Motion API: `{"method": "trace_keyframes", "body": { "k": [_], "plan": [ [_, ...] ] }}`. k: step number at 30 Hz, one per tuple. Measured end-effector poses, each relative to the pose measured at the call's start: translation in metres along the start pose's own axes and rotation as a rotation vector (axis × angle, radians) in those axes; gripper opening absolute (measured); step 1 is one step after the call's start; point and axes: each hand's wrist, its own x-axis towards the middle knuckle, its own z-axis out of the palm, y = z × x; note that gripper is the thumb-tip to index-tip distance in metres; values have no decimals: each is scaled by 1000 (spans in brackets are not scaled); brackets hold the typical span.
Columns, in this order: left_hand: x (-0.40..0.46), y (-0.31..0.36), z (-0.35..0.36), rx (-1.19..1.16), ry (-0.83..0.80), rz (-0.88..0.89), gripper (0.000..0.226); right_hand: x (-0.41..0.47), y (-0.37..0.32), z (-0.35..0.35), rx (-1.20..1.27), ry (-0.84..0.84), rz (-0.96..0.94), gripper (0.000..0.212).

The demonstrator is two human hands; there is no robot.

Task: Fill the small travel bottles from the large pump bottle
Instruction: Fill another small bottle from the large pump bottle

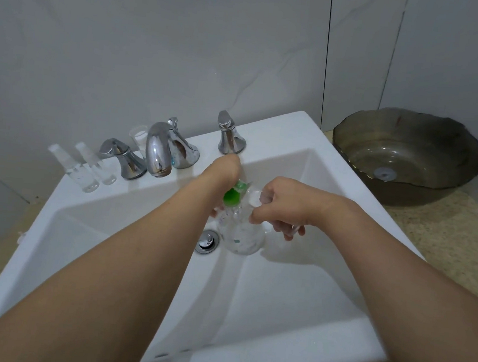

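Over the white sink (245, 342), my left hand (224, 170) bends steeply down at the wrist onto the large clear pump bottle (242, 238). Its green pump top (232, 196) shows just under the hand. The fingers are mostly hidden; a fingertip shows at the bottle's left side. My right hand (283, 204) grips a small clear travel bottle (255, 197), its pale mouth right beside the green top. Two more small clear travel bottles (87, 170) stand on the sink's back ledge, left of the taps.
A chrome spout (159, 151) with two tap handles (230, 136) stands on the ledge behind my hands. A clear cap (138, 136) sits behind the spout. The drain plug (207, 240) lies left of the big bottle. A brown glass basin (409, 156) is on the counter at right.
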Motion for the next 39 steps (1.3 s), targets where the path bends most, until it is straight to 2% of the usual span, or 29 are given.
{"method": "trace_keyframes", "body": {
  "k": [4,9,20,30,36,39],
  "plan": [
    [-3,1,-8,24,-50,-35,57,0,0,-1,19,5,-22,27],
    [-9,3,-9,37,-96,-49,47,0,0,0,18,0,-22,27],
    [11,-2,9,-17,31,-43,68,5,3,3,-23,-29,27,28],
    [5,-6,8,-47,27,6,53,4,2,1,-25,-22,15,27],
    [4,-1,0,-52,-43,-53,81,1,1,0,6,14,-22,28],
    [2,1,-9,-52,-94,-68,83,0,1,0,16,21,-35,27]
  ]
}}
